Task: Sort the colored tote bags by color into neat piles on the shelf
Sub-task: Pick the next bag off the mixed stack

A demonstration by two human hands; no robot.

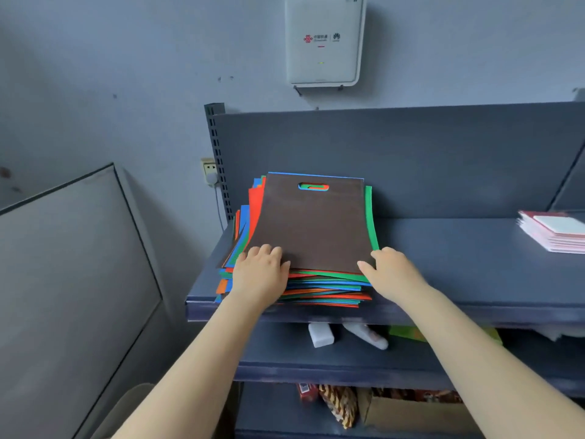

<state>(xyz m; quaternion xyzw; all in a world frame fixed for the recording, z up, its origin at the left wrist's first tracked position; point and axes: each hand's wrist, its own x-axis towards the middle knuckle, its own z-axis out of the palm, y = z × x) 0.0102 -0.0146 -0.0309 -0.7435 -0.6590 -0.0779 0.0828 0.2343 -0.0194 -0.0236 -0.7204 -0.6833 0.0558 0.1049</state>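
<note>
the mixed stack of bags sits at the left end of the shelf, brown bag on top. left hand and right hand rest flat on its near corners, fingers spread, gripping nothing. best to pinch only the brown one and lift it clear.
</note>
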